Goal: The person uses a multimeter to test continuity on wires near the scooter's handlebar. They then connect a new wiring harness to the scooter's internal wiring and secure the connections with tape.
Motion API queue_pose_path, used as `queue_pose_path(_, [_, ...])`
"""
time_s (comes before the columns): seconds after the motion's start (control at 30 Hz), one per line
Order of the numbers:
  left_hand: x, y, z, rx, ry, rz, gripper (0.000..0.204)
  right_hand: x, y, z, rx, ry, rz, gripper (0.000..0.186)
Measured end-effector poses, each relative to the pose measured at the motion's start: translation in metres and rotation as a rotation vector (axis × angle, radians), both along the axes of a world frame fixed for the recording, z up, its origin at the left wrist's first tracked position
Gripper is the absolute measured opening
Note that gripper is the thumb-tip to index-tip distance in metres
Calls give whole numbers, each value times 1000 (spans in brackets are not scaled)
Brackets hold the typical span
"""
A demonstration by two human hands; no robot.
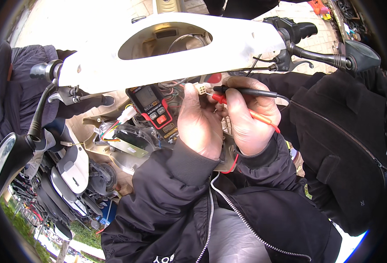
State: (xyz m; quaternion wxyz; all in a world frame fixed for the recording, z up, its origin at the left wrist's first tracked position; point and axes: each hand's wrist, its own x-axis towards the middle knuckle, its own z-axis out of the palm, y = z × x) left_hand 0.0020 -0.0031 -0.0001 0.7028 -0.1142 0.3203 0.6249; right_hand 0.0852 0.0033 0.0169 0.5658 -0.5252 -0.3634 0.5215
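Note:
My left hand point(201, 127) is closed, pinching a white multi-pin wire connector point(202, 89) between thumb and fingers. In my right hand point(254, 118) are two test probes, one black point(259, 92) and one red point(262, 118), held side by side. Their tips point left at the connector; whether they touch its pins I cannot tell. A red and black digital multimeter point(151, 107) lies just left of my left hand, its screen facing up. Beside it hangs another white connector point(127, 115) with coloured wires. Loose wires run behind the meter, partly hidden by my hands.
A scooter's white handlebar cover point(171, 61) spans the space above my hands, with grips, brake levers and mirrors point(362, 56) at both ends. A clear lamp housing point(134, 142) sits below. People in dark clothes stand close on the left point(31, 83) and right point(338, 144). Parked scooters point(70, 175) fill the lower left.

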Motion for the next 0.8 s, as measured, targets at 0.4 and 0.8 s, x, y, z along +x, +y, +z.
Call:
queue_pose_path(0.4, [1, 0, -2, -21, 22, -10, 35, -1, -3, -8, -18, -65, -11, 20])
queue_pose_path(0.8, [4, -4, -8, 21, 37, -14, 31, -3, -5, -12, 4, -124, -69, 20])
